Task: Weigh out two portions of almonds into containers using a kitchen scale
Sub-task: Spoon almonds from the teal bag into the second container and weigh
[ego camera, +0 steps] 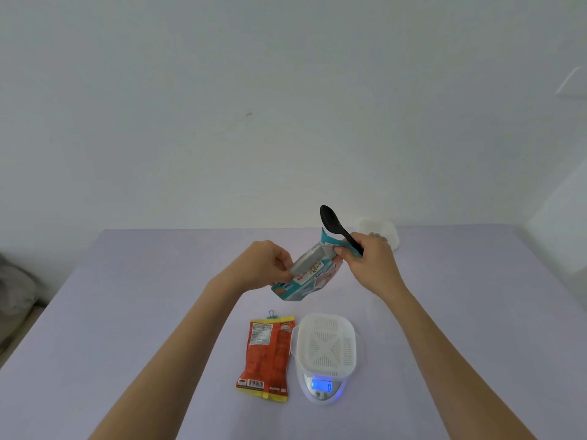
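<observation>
Nearest, scale [320,392] bearing white basket [324,344]; beyond, pinching teal pouch [309,274] between left hand [263,265] and right hand [368,258], right also gripping black spoon [332,220]; advisably spreading mouth wide before scooping.

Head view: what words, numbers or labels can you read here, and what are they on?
"0", as far as it shows, on the scale display.
Teal bag: red script word, too blurred to read.
Orange bag: nutrition panel and barcode, too small to read.

2 bags [305,277] [266,354], 2 tubs [325,344] [386,231], spoon [332,219], scale [321,390]
</observation>
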